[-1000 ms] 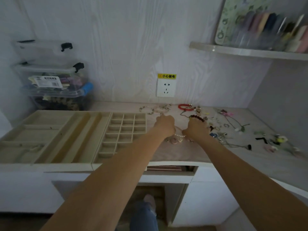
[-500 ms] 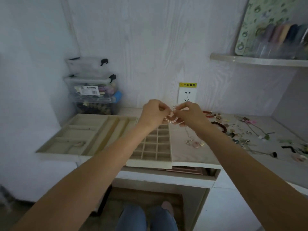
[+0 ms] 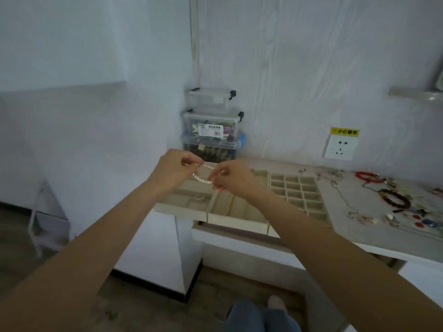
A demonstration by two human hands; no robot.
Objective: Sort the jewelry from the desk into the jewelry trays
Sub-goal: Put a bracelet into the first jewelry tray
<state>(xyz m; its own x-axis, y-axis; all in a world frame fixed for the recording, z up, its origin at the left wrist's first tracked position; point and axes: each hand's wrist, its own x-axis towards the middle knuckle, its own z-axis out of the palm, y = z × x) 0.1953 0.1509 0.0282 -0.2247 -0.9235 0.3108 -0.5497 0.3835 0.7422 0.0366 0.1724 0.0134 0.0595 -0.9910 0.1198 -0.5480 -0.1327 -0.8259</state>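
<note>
My left hand and right hand were raised side by side above the trays, each with fingers curled in a pinch on the pearl bracelet. The left pinched its upper end, the right its lower end, so the loop hung stretched between them in the air, over the left tray and clear of it.

I take the grid tray as my landmark. The hands and the bracelet were left of it. Just left of it, touching, lay a tray with long slots, and left of that the left tray, where some small pale piece lay in a front compartment; I could not tell what it was. All three trays sat on the desk, their near ends reaching its front edge.

Right of the grid tray the loose jewelry was scattered on the desk: a red bracelet toward the wall, a dark bead bracelet nearer me, and a thin chain between that and the tray. Smaller bits beyond were too blurred to name.

Behind and left of the grid tray, three clear boxes stood stacked in the corner. A socket sat on the wall behind and to its right.
</note>
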